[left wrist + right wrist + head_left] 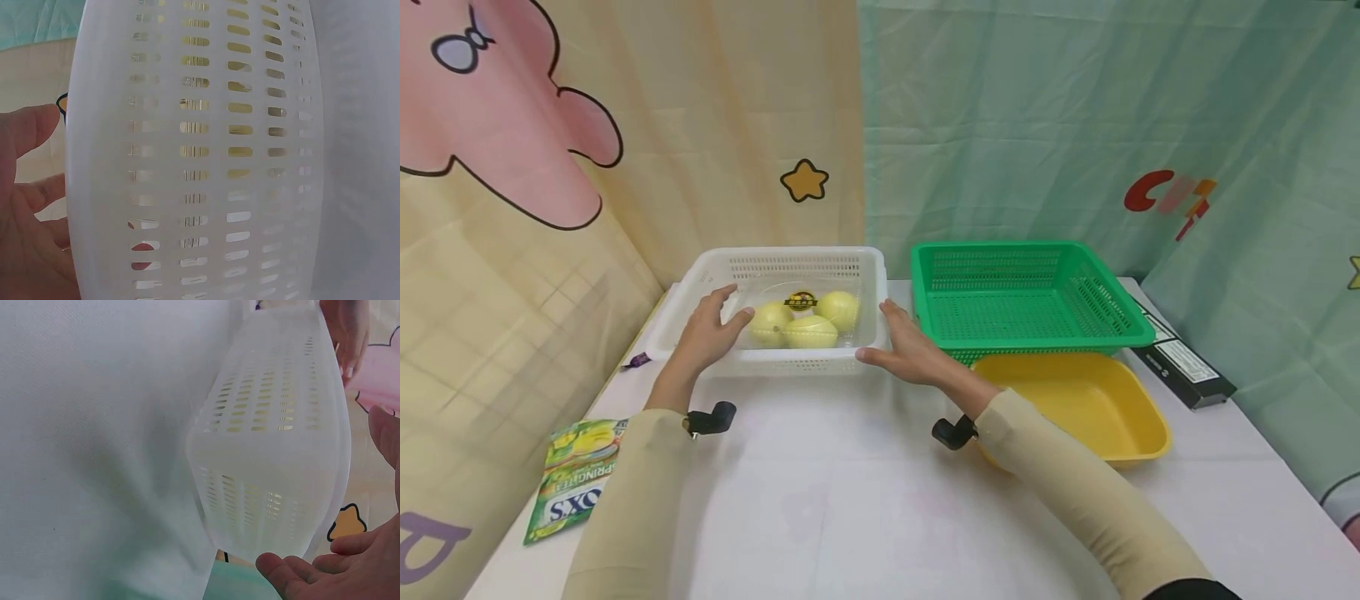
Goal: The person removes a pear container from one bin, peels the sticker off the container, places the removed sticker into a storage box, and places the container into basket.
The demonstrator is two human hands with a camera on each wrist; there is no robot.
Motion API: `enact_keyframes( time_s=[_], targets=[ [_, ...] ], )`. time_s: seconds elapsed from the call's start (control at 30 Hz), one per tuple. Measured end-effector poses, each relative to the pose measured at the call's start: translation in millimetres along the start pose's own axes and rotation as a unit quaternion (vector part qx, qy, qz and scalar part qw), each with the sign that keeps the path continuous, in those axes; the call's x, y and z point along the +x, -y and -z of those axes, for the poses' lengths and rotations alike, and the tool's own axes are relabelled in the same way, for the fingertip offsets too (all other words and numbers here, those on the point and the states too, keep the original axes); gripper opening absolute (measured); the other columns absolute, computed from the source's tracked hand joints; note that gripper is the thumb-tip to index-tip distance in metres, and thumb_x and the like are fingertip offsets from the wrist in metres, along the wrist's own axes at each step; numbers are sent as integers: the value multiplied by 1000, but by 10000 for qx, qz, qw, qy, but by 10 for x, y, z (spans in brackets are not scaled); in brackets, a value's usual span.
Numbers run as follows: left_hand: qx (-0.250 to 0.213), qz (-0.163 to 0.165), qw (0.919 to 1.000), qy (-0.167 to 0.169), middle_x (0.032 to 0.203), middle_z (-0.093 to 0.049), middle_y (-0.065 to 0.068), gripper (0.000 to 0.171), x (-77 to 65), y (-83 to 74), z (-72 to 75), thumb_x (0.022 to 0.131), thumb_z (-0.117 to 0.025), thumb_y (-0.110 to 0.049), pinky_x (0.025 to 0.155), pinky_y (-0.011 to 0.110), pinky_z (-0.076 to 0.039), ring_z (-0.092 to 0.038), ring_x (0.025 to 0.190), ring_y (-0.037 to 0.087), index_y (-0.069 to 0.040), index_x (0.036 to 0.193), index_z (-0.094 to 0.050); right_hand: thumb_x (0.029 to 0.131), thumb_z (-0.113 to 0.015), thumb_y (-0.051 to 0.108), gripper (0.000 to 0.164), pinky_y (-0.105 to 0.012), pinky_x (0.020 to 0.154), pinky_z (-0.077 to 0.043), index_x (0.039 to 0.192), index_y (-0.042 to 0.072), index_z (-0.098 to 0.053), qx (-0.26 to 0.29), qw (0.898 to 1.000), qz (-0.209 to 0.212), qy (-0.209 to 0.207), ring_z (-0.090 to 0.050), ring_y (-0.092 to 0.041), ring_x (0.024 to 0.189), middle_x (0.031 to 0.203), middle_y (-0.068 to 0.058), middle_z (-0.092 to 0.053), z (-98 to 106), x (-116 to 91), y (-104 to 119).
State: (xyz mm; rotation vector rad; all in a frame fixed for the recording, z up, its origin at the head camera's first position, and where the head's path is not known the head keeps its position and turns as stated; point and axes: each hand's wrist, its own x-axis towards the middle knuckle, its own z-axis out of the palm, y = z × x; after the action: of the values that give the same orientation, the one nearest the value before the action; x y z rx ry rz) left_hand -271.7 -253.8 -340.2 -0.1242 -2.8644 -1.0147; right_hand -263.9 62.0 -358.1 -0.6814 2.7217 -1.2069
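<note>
A white slotted plastic basket (808,358) stands at the back left of the table. Inside it is a clear plastic pack holding pale yellow round fruits (811,332), with a black and gold label on top. My left hand (707,329) is over the basket's left part, fingers spread and thumb pointing toward the pack. At the basket's right side is my right hand (913,346), its fingertips right at the rim and its thumb near the front corner. In the right wrist view, the fingers (281,572) of that hand are extended beside the basket wall (269,450).
To the right stands a green slotted basket (1030,342), with a yellow tub (1120,408) in front of it. A black box (1187,367) lies at the right edge. A green printed packet (576,475) is at the left edge, and a small purple wrapper (636,361) lies farther back.
</note>
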Motion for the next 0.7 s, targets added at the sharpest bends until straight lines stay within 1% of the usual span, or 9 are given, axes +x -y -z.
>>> enact_keyframes(
  time_s=[0.17,0.3,0.5,0.6,0.7],
  targets=[
    [-26,85,9995,296,150,-22,30,70,38,3,34,97,-41,-43,108,63,-25,-25,136,50,-6,151,-15,85,-68,37,85,-50,100,-43,150,18,-17,42,10000,11,9,-40,-27,121,148,-11,-30,-11,18,-25],
    [-40,131,9983,565,151,-19,30,70,68,12,47,98,-40,-43,109,63,-25,-24,137,51,-8,151,-13,85,-67,37,85,-52,102,-41,150,16,-18,56,10000,50,25,-38,-28,126,153,-10,-25,-30,35,-50],
    [-153,143,9963,832,152,-15,30,71,125,54,49,98,-41,-43,110,61,-24,-23,137,52,-7,151,-12,86,-66,40,85,-57,112,-27,151,14,-18,29,10000,-72,41,-21,-29,143,160,-8,-9,-64,53,-76],
    [-322,181,9945,980,154,-12,29,73,147,75,59,97,-42,-43,112,60,-22,-22,138,51,-7,152,-10,86,-65,40,86,-57,113,-24,151,14,-17,20,9999,-123,-6,-16,-29,146,160,-9,-6,-87,56,-92],
    [-423,280,9921,1144,156,-8,26,76,157,97,80,97,-42,-46,112,60,-22,-19,139,50,-9,152,-7,87,-64,43,87,-56,114,-24,152,14,-14,-71,9998,-177,-33,-15,-29,147,161,-8,-4,-117,57,-111]
  ],
)
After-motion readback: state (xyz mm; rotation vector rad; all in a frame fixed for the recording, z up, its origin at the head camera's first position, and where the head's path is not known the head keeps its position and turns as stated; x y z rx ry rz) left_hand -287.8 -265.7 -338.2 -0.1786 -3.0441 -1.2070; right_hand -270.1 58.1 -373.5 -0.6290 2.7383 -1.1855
